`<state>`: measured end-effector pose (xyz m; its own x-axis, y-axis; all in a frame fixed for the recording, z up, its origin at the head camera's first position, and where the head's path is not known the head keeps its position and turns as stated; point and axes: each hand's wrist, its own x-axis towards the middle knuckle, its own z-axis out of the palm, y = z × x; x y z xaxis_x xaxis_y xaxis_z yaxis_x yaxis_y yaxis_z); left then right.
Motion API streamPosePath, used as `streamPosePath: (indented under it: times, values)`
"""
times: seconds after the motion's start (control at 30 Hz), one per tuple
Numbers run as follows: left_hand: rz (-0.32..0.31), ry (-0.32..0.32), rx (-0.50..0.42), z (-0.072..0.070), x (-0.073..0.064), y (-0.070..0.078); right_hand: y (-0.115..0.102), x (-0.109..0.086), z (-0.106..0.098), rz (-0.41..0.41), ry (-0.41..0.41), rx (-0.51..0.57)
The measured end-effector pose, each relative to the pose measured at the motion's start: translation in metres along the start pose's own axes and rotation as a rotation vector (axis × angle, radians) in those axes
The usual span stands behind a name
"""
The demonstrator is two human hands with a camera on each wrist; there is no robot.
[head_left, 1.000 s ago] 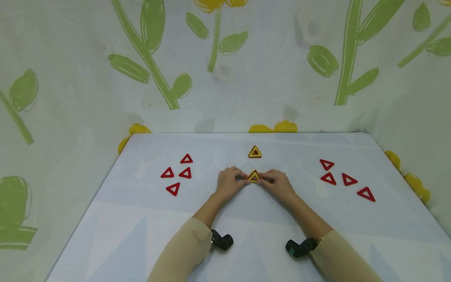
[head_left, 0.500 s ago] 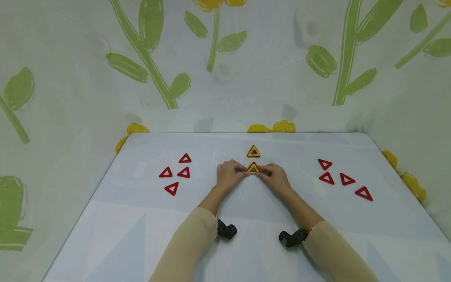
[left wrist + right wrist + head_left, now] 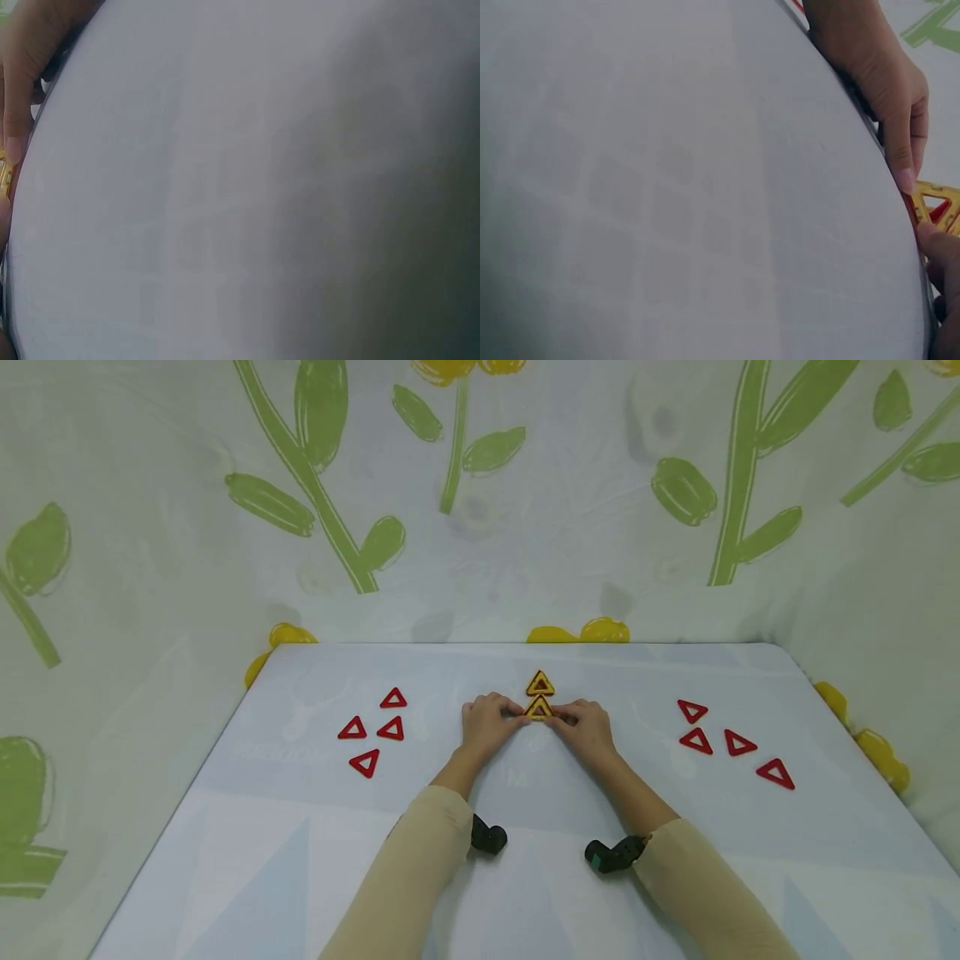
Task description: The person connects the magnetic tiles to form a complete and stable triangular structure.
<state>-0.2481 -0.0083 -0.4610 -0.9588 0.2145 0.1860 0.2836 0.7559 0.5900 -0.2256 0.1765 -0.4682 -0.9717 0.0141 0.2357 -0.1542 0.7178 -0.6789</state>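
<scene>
A small yellow triangle [image 3: 538,710] with an open centre lies between my two hands. My left hand [image 3: 488,727] pinches its left corner with thumb and fingers. On the other side my right hand [image 3: 585,730] pinches the right corner. The triangle's tip points away from me, right at the base of a second yellow triangle [image 3: 540,691] just beyond it. In the right wrist view, red shows along the edge of the held yellow triangle [image 3: 934,188] and through its opening. Only a sliver of the yellow triangle [image 3: 7,177] enters the left wrist view.
Several red hollow triangles [image 3: 393,704] lie scattered on the left of the pale table [image 3: 525,893]. More red triangles [image 3: 742,751] are spread at the right. Behind the table's far edge hangs a curtain [image 3: 555,552] with green leaves and yellow flowers.
Both hands have moved the nearer yellow triangle away from me, up to the base of the far one. The grip stays the same, and the red triangles keep their places.
</scene>
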Motion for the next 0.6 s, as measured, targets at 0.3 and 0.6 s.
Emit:
streamPosePath:
  times: [0.3,0.6]
  values:
    - [0.005,0.005,0.032,0.0003,0.0019,-0.0015,-0.0053,0.0004,-0.0023,0.073,-0.008,0.029]
    - [0.013,0.028,-0.066,0.0033,-0.0002,-0.0088,-0.0007,0.0,0.0002,0.102,-0.007,0.057]
